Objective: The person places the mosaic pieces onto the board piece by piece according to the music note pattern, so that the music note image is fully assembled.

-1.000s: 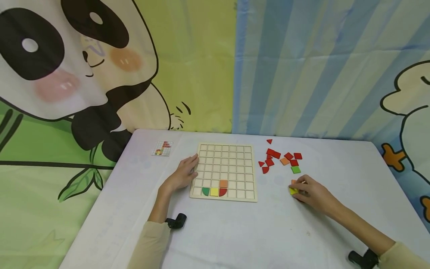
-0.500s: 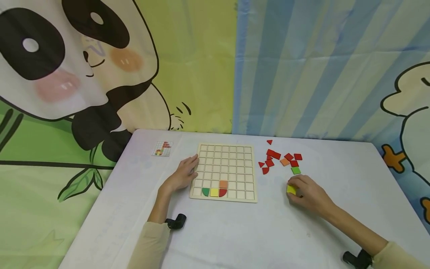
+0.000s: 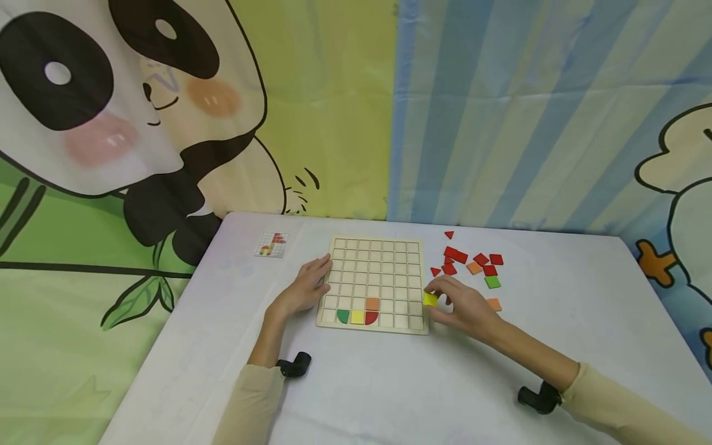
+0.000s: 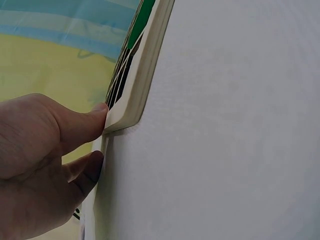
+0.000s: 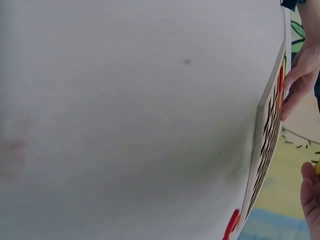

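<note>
My right hand (image 3: 464, 306) pinches a yellow square tile (image 3: 430, 299) between thumb and fingers, beside the right edge of the wooden grid board (image 3: 356, 272). Only some fingertips of that hand show at the edge of the right wrist view. Along the board's left edge rests my left hand (image 3: 303, 287), its thumb (image 4: 92, 120) touching the frame in the left wrist view. Near the board's front, one row holds a green quarter-round tile (image 3: 343, 316), a yellow tile (image 3: 358, 317) and a red quarter-round tile (image 3: 371, 317). An orange tile (image 3: 372, 303) sits above the red one.
Several loose red tiles (image 3: 456, 254) lie right of the board, with an orange tile (image 3: 474, 267) and a light green tile (image 3: 492, 282). Another orange tile (image 3: 494, 305) is partly behind my right hand. A pattern card (image 3: 272, 245) lies at the back left of the white table (image 3: 389, 389).
My right hand has picked up the yellow tile and carried it left to the board's edge, leaving an orange tile behind on the table. The left hand stays at the board.
</note>
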Available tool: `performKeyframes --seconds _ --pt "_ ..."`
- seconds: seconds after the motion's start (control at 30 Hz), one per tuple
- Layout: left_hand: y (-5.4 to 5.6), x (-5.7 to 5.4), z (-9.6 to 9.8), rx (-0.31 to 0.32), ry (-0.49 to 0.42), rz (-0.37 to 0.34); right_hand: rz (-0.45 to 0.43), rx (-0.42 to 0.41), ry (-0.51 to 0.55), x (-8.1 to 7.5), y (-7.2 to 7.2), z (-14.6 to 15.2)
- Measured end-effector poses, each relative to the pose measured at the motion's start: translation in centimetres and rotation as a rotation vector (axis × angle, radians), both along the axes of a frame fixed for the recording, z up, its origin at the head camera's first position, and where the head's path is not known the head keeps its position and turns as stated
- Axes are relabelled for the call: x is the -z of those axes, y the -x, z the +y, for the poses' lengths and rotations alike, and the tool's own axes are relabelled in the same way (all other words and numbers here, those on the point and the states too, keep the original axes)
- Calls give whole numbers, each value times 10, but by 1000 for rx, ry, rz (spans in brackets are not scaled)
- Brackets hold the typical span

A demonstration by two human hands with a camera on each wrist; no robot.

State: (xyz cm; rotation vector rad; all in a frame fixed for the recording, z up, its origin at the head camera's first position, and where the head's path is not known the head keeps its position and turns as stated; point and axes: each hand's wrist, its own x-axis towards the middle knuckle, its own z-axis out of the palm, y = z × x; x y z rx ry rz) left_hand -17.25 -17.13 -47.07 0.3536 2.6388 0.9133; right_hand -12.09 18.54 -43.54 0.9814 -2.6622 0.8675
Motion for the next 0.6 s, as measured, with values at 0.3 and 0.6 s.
performKeyframes --seconds 0.3,0.6 --pt "-1 -2 2 -14 -5 -12 -97 -167 -47 -3 13 -46" --pt "-1 -2 2 -7 1 -15 -94 -306 -139 3 32 -89"
